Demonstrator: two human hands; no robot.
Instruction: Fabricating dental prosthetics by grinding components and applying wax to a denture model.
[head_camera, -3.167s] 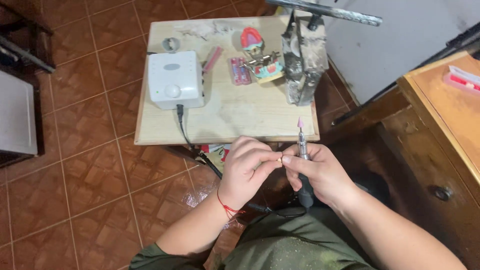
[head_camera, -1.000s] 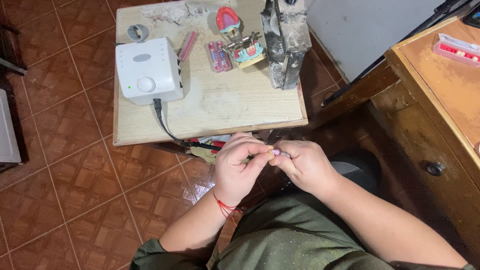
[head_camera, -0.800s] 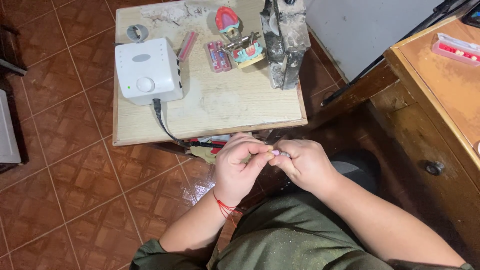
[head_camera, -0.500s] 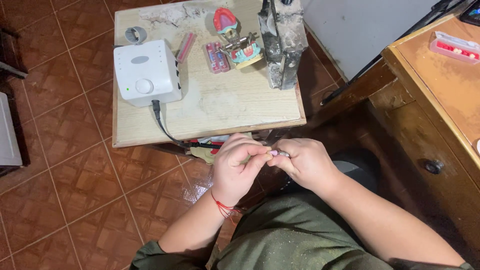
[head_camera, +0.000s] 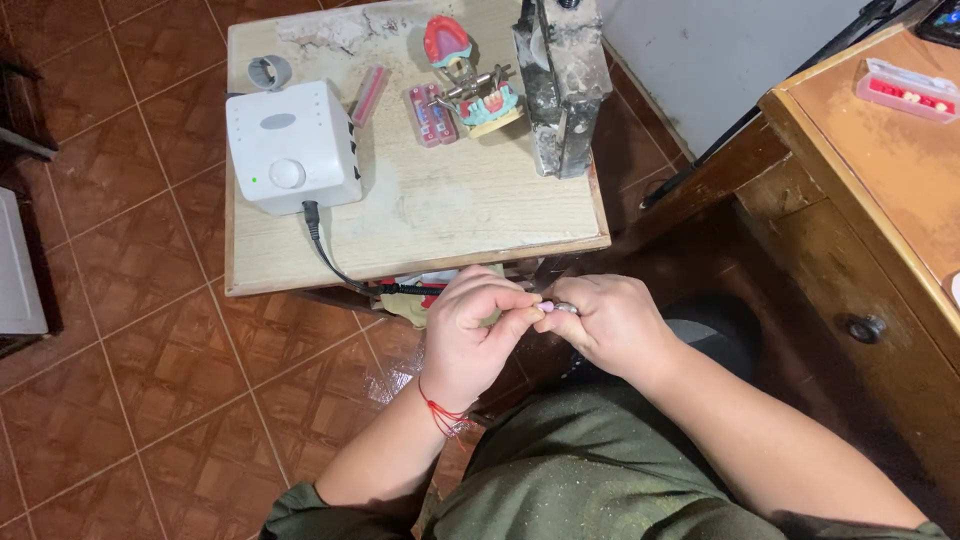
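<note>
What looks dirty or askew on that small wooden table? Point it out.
White powdery residue smears the far edge of the pale wooden table, and the grey metal press is crusted with it. The pink strip lies slanted. Nothing looks broken.

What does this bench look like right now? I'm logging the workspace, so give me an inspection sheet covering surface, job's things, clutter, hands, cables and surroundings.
Surface: small wooden table, dusty, white residue at its far edge.
Job's things: small pink piece pinched between both hands, against a metal tool tip; the rest of the tool is hidden.
Clutter: white control box, grey ring, pink strip, pink tray, dental model on a metal frame, plaster-caked press.
Hands: left hand and right hand closed together below the table edge.
Cables: black cable leaves the box, over the edge.
Surroundings: brown tile floor, wooden desk with a pink case.
</note>
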